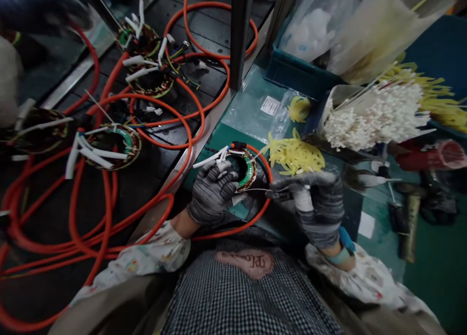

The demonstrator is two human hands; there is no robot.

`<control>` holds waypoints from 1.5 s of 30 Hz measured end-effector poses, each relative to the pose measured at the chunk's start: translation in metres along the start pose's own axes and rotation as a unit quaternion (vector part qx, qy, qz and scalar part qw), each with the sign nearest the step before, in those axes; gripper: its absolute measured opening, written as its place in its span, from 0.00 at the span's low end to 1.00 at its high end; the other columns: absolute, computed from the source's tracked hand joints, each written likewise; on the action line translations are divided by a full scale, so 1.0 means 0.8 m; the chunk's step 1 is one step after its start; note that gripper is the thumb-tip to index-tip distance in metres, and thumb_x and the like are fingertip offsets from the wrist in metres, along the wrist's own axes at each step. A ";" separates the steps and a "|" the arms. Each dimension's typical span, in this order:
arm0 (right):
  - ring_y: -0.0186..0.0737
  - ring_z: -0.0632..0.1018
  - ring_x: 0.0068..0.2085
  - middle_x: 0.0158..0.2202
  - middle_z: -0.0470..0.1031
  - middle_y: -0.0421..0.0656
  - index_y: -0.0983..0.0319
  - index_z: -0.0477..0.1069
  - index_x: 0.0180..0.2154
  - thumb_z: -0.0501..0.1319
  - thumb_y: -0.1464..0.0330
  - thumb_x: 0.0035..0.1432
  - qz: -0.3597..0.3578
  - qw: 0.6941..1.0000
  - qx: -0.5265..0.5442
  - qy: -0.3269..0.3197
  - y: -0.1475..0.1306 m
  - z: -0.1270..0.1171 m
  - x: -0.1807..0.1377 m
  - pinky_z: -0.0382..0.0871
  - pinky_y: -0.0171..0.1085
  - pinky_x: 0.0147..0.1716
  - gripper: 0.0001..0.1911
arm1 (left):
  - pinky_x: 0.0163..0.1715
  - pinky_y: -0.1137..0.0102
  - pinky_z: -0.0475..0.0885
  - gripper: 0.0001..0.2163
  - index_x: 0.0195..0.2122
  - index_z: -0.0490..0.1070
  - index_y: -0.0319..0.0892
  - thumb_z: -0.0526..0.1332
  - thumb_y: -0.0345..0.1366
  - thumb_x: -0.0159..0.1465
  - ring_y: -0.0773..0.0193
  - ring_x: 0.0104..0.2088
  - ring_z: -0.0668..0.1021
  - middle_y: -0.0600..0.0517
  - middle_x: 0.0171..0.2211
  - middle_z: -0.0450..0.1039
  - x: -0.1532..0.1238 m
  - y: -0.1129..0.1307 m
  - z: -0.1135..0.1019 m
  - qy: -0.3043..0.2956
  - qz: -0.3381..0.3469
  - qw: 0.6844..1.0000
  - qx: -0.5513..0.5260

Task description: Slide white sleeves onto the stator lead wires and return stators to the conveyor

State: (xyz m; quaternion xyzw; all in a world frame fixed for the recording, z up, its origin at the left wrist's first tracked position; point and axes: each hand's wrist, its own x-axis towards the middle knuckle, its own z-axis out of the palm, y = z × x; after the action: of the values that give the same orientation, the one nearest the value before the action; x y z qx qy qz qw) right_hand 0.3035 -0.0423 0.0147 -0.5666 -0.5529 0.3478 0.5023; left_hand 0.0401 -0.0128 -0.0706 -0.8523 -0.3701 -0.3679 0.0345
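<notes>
My left hand [214,191], in a grey-striped glove, grips the near left side of a motor stator [251,169]. This is a ring with copper windings and a green inner face. White sleeved leads [207,159] and an orange cable come off it. My gloved right hand [315,206] is to the right, fingers pinched on a thin pale strand [255,189] that runs across to the stator's near edge. White wrapping [304,199] covers part of one right finger. Just beyond the stator lies a pile of yellow ties [297,154].
Several other stators [115,145] with orange cables [105,199] lie on the dark roller line at left. A dark post [241,38] stands ahead. A bundle of white-tipped sticks [372,111], a blue bin [295,70] and tools are at right. Another person's gloved hand [73,14] is upper left.
</notes>
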 end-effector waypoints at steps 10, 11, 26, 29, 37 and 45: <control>0.32 0.59 0.15 0.17 0.63 0.35 0.60 0.91 0.40 0.71 0.41 0.74 0.268 0.905 0.189 -0.271 0.003 -0.045 -0.047 0.55 0.35 0.14 0.29 | 0.76 0.49 0.75 0.10 0.54 0.80 0.53 0.76 0.41 0.74 0.49 0.69 0.86 0.54 0.49 0.91 -0.002 0.000 -0.003 -0.030 -0.030 0.997 -0.057; 0.31 0.56 0.15 0.17 0.63 0.34 0.60 0.92 0.41 0.71 0.40 0.73 0.286 0.895 0.197 -0.279 0.002 -0.043 -0.047 0.53 0.35 0.13 0.30 | 0.77 0.49 0.75 0.09 0.53 0.80 0.54 0.75 0.42 0.74 0.49 0.69 0.86 0.55 0.49 0.91 -0.002 0.000 -0.003 -0.036 -0.031 0.997 -0.053; 0.53 0.92 0.44 0.46 0.95 0.49 0.54 0.91 0.58 0.72 0.53 0.78 -0.066 0.955 -0.191 -0.217 0.051 0.053 0.046 0.90 0.48 0.48 0.17 | 0.73 0.45 0.81 0.07 0.53 0.85 0.53 0.70 0.46 0.79 0.46 0.67 0.88 0.53 0.53 0.93 0.003 -0.009 -0.004 -0.039 -0.024 0.996 -0.072; 0.51 0.93 0.47 0.46 0.95 0.47 0.54 0.91 0.50 0.68 0.51 0.81 -0.037 0.967 -0.096 -0.234 0.047 0.060 0.063 0.91 0.48 0.53 0.17 | 0.72 0.48 0.81 0.07 0.53 0.84 0.52 0.69 0.46 0.81 0.49 0.66 0.89 0.54 0.50 0.93 0.009 -0.006 0.000 -0.012 -0.024 0.998 -0.065; 0.49 0.94 0.51 0.51 0.95 0.46 0.55 0.91 0.52 0.76 0.55 0.76 0.025 0.943 0.070 -0.323 0.047 0.037 0.077 0.92 0.49 0.58 0.13 | 0.75 0.51 0.77 0.08 0.52 0.85 0.53 0.69 0.48 0.81 0.52 0.68 0.88 0.54 0.54 0.94 0.010 -0.008 -0.001 -0.025 -0.014 0.998 -0.048; 0.49 0.94 0.47 0.47 0.95 0.45 0.55 0.92 0.50 0.78 0.53 0.74 0.032 0.937 0.092 -0.335 0.063 0.032 0.075 0.93 0.49 0.54 0.14 | 0.72 0.50 0.80 0.08 0.51 0.83 0.52 0.68 0.48 0.83 0.50 0.65 0.90 0.54 0.48 0.93 0.012 -0.009 -0.001 -0.008 -0.015 0.997 -0.069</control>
State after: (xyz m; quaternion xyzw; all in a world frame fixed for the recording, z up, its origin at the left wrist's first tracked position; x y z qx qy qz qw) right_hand 0.3021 0.0272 -0.0301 -0.3858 -0.6363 0.5830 0.3261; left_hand 0.0396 -0.0021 -0.0655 -0.8503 -0.3566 -0.3858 -0.0326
